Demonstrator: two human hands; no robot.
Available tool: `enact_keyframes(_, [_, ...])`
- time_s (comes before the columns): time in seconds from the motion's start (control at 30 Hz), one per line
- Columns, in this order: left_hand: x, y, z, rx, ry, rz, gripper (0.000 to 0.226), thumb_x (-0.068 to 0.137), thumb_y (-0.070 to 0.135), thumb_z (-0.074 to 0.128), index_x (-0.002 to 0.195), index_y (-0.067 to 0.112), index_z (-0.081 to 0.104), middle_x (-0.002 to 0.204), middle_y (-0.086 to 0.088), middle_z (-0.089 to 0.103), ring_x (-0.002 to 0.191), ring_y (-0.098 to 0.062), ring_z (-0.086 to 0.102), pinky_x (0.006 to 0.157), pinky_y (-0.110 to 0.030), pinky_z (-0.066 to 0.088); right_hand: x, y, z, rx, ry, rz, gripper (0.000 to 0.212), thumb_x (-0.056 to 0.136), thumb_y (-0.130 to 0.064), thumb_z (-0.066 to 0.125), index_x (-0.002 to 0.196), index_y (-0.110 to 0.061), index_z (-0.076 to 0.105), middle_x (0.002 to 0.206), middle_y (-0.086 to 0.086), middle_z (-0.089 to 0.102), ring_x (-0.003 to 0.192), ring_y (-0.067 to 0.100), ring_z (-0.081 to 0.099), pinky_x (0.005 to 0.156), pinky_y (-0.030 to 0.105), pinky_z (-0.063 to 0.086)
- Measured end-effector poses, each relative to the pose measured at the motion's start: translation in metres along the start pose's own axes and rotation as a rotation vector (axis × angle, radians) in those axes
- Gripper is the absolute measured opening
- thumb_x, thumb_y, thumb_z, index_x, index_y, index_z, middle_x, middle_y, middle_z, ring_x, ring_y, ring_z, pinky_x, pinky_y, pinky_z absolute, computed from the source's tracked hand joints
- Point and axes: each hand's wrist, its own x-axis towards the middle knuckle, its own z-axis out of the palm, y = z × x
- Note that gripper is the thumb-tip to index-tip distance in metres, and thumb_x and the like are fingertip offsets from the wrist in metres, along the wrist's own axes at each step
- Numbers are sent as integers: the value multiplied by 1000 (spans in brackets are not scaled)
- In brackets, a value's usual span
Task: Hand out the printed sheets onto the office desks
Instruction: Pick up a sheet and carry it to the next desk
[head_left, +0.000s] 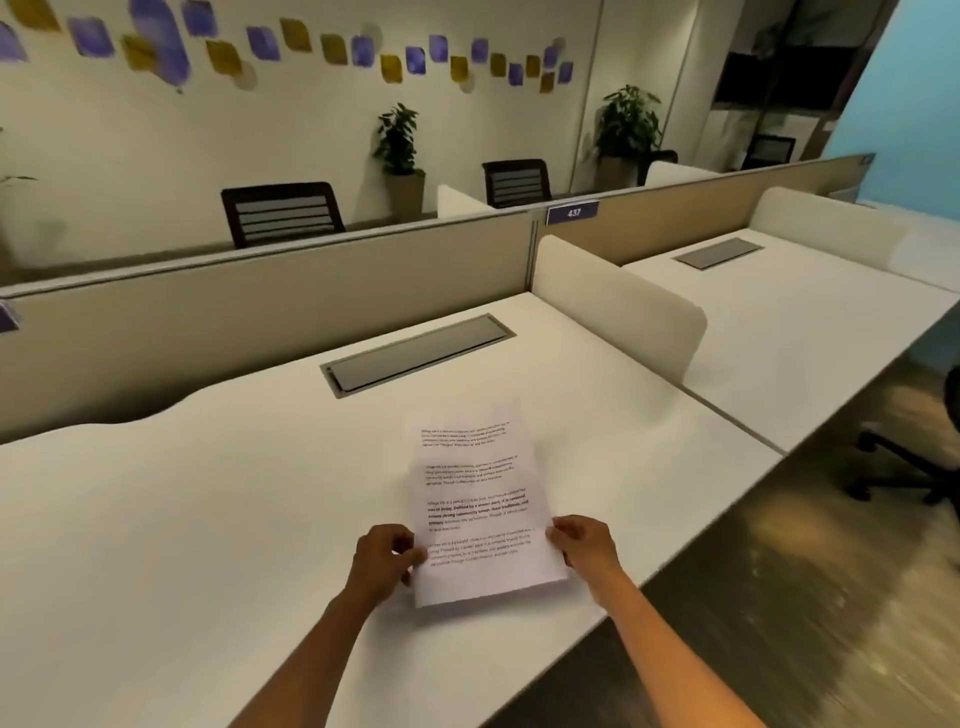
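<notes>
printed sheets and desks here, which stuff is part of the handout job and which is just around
Part of the job:
printed sheets, held by left hand and right hand
near desk
next desk

Just around:
cable hatch
chairs
potted plants
number sign 437

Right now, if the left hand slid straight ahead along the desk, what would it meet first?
Probably the grey rectangular cable hatch set in the white desk; the left hand, pinching the printed sheet, has bare desktop before it, though depth is uncertain.
</notes>
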Motion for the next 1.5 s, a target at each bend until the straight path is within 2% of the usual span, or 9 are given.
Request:
enact_keyframes(0.23, [9,-29,-30,-1,168,-176,16,73,8,81,74,3,65,69,-11,68,40,-18,58,46,-28,49,45,-27,63,-179,-142,-56,7,83,-13,71,87,-18,74,89,1,75,92,25,70,87,38,56])
enact_keyframes(0.43, [7,-38,-37,14,359,-335,19,72,11,82,78,12,64,61,-2,66,47,-16,61,66,-34,54,92,-52,100,-273,-298,-113,20,82,-14,74,101,-10,72,98,7,74,91,24,68,86,38,58])
enact_keyframes(0.63, [17,-27,-24,-21,491,-473,33,77,9,77,109,11,69,77,-8,69,82,-30,68,83,-38,54,119,-57,108,-403,-438,-200,29,80,-15,74,108,-10,66,95,9,73,90,24,69,86,43,57])
enact_keyframes(0.77, [24,-23,-16,59,493,-574,52,82,18,72,132,14,56,111,-12,71,113,-30,60,98,-38,46,133,-57,99,-617,-478,-372,37,80,-30,73,113,-19,62,87,-3,69,89,17,66,77,28,51])
enact_keyframes(0.83, [25,-20,-11,150,502,-598,56,85,23,70,136,14,51,122,-13,65,122,-31,54,101,-38,43,141,-56,96,-723,-460,-464,44,80,-40,70,119,-23,58,101,-2,65,97,17,63,78,26,47])
enact_keyframes(0.97, [20,-19,7,286,510,-435,49,89,26,67,134,11,53,127,-13,56,119,-30,51,99,-37,42,153,-49,94,-803,-484,-658,49,87,-46,62,130,-25,52,128,-1,51,120,20,50,95,30,44])
enact_keyframes(1.1, [16,-19,25,427,379,-330,65,91,36,63,147,16,37,158,-5,30,144,-23,29,117,-33,25,162,-42,96,-908,-561,-827,58,91,-53,52,142,-29,42,155,-4,32,141,16,31,113,31,25])
enact_keyframes(1.27, [18,-20,35,602,219,-423,73,96,47,48,154,18,15,165,-4,2,152,-23,4,123,-34,11,169,-27,100,-1045,-632,-882,61,96,-55,40,150,-29,29,164,-6,9,151,17,5,122,37,5])
enact_keyframes(1.5, [24,-13,39,603,177,-491,71,99,45,43,155,19,10,165,-2,-6,152,-23,-3,123,-40,10,169,-24,105,-1078,-622,-860,60,96,-55,37,151,-32,25,164,-7,4,152,18,1,122,39,1])
